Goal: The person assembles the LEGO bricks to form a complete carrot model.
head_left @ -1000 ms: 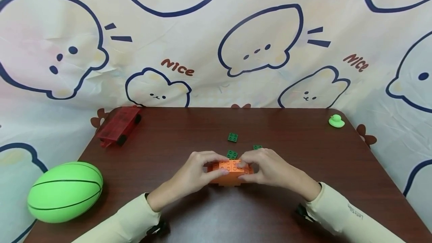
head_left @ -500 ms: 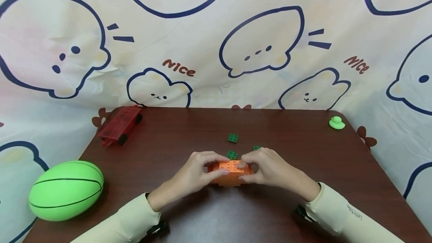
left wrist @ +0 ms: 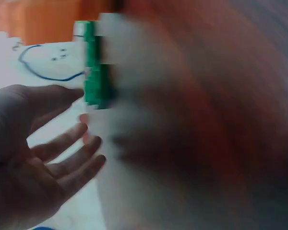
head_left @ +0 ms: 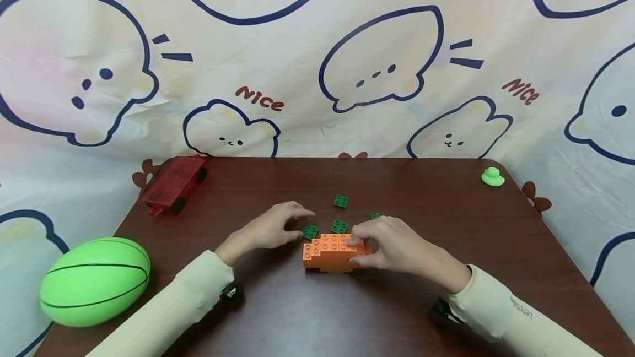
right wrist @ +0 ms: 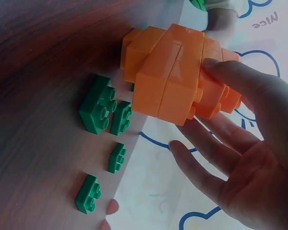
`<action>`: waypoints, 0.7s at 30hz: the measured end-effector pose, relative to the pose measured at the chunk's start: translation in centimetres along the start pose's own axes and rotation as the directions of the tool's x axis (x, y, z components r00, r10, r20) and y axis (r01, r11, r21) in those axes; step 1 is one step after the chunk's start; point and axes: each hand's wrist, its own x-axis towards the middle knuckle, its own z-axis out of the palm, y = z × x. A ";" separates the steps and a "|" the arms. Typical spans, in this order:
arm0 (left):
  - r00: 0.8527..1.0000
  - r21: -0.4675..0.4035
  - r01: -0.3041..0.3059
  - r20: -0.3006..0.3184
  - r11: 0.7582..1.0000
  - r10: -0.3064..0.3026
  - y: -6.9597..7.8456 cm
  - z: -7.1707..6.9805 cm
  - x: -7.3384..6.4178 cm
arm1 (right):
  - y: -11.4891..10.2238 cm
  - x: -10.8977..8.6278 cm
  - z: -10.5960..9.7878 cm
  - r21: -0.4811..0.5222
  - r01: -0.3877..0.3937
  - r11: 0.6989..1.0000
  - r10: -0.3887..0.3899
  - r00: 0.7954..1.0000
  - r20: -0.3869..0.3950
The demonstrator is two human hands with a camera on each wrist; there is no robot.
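Observation:
On the table stands a stepped block of joined orange toy bricks, its studs facing up. My right hand pinches its right end; in the right wrist view the thumb presses the orange side. My left hand is apart from the block, to its left, fingers extended and nothing in them. Just beyond its fingertips lies a small green brick, close behind the orange block. Another green brick lies behind the block's middle. The left wrist view is blurred, with green bricks near the thumb.
Farther back are a green brick and one partly hidden by the right hand, a green brick. A green ball and a red toy car sit at left. A green toy duck stands at the far right corner.
My left hand has let go of the orange block and moved left and slightly away, uncovering a green brick behind the block's left end. The right hand keeps its hold.

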 end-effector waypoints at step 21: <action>1.000 -0.063 -0.019 -0.022 0.998 0.017 1.1 -1.0 -0.1 | 0.1 -0.2 0.2 0.008 -0.001 1.000 0.001 1.000 -0.001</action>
